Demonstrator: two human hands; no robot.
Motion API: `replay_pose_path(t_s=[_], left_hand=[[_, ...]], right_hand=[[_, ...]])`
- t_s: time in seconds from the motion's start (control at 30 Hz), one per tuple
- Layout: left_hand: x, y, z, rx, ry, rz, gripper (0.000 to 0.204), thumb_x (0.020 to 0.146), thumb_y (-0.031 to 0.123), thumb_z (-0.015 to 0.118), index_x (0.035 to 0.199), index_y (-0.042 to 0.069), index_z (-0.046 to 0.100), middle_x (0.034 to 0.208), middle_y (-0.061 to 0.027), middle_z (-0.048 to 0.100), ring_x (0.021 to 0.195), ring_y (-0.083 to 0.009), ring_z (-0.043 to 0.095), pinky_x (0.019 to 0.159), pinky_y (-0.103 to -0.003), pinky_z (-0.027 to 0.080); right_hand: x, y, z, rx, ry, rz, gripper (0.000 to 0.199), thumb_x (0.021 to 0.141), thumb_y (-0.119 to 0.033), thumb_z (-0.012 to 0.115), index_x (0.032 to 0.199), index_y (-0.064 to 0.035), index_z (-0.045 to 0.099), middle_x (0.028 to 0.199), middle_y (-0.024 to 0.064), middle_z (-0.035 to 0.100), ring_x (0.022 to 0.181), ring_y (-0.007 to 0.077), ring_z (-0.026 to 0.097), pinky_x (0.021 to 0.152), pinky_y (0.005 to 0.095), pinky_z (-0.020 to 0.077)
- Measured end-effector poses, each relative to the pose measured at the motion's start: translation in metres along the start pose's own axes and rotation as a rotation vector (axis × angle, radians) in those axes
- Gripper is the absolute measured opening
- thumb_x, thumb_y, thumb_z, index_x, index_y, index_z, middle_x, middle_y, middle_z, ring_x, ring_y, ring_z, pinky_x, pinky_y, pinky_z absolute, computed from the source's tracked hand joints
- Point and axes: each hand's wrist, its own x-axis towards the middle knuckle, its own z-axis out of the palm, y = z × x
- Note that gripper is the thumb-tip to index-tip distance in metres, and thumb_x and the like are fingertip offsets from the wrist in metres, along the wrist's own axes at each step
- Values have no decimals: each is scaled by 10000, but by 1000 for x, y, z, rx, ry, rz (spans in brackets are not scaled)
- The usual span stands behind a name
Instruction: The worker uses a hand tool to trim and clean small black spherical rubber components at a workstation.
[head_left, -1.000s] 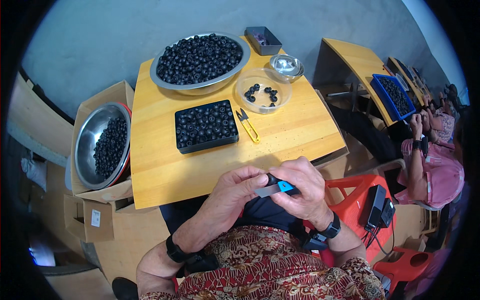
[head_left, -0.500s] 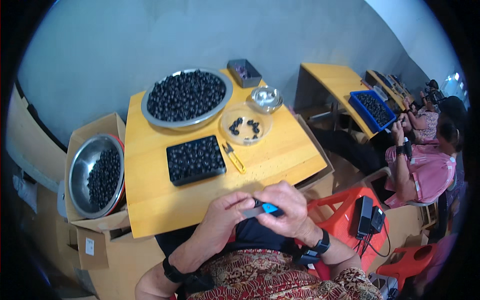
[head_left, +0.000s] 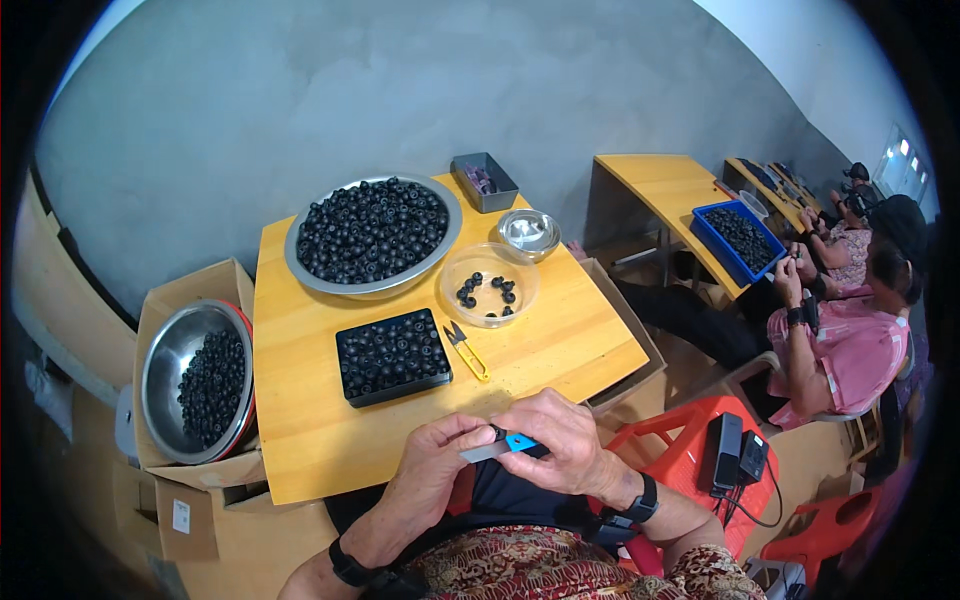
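My right hand (head_left: 565,445) is closed around a small knife (head_left: 518,442) with a blue-and-black handle and a short flat silver blade. The blade points left, toward the fingers of my left hand (head_left: 435,460). Pinched in that left hand is a small black round piece (head_left: 498,432), mostly covered by fingers and knife. Both hands meet just off the table's near edge, above my lap. Beyond them lies a black tray (head_left: 402,391) full of similar black round pieces. Beside it rest yellow-handled thread snips (head_left: 468,358).
A large metal basin (head_left: 370,286) heaped with black pieces stands at the back. Near it are a clear plastic bowl (head_left: 534,290), a shiny metal bowl (head_left: 530,232) and a grey box (head_left: 490,202). Another metal basin (head_left: 163,400) sits low left. A red stool (head_left: 655,450) and co-workers are right.
The whole view has tilted up a little. The knife's blade now shows longer and flatter beside the left fingertips. Both hands stay together, with the same grips.
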Motion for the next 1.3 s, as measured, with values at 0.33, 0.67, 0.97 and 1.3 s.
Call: replay_pose_path(t_s=[0.33, 0.67, 0.97, 1.3], left_hand=[[8, 11, 4, -42, -5, 153, 113, 924, 126, 652, 984, 30, 650, 883, -7, 632, 809, -82, 561, 752, -242, 458], [3, 4, -14, -8, -99, 229, 217, 946, 180, 645, 1077, 7, 657, 971, -24, 668, 901, -59, 610, 837, -217, 483], [12, 39, -25, 328, 118, 433, 253, 963, 204, 596, 1129, 17, 640, 942, -43, 692, 875, -91, 620, 799, -228, 481], [52, 58, -89, 1069, 371, 575, 130, 856, 60, 660, 964, -8, 685, 898, -50, 680, 832, -122, 619, 738, -267, 504]], right_hand=[[14, 10, 4, 41, 10, 5, 365, 680, -35, 788, 1023, -13, 665, 940, 121, 669, 813, 280, 658, 703, 355, 533], [16, 3, 12, 18, 12, -23, 373, 673, -39, 784, 1027, -20, 671, 924, 117, 667, 810, 268, 657, 694, 347, 534], [40, 24, 4, -118, 32, -70, 343, 692, -41, 759, 1018, -2, 660, 902, 132, 657, 780, 277, 657, 662, 350, 536], [74, 120, 23, -168, 151, 168, 248, 763, -79, 739, 976, -10, 633, 828, 119, 617, 749, 261, 652, 667, 358, 528]])
